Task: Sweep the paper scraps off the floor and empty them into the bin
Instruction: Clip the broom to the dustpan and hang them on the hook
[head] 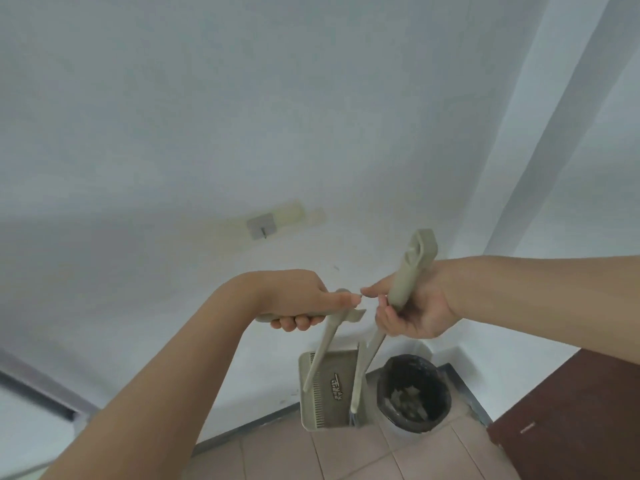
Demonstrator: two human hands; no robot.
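Matt beige plastic dustpan (327, 389); glazed floor tiles (346, 455); dark wood cabinet (581, 410).

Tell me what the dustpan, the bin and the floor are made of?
The dustpan looks like matte beige plastic: one moulded piece with comb teeth along its edges and a printed label. The bin seems to be dark plastic with a black liner bag, going by the crinkled film at its rim, though blur leaves that open. The floor looks like glazed ceramic tile, pinkish squares split by thin grout lines.
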